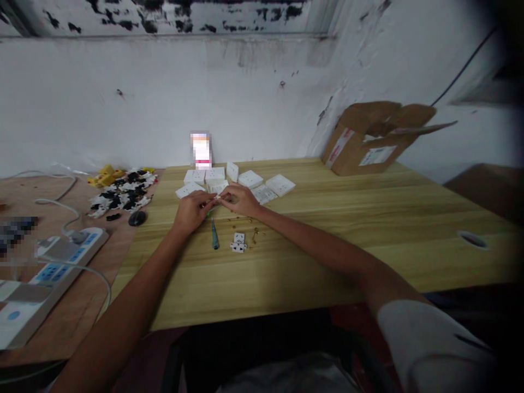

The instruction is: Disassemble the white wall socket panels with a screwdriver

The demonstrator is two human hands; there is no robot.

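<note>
From the head view I see both hands meeting over the bench [295,273], before some white plates [250,179]. The left hand [191,210] and the right hand [241,200] seem to pinch a small pale piece [218,197] between their fingers, its details too tiny to read. Close two-handed work, I'd judge; the next move calls for steady fingertips. Nearer lie a screwdriver [215,237], a socket insert [238,243] and brass bits [256,234].
</note>
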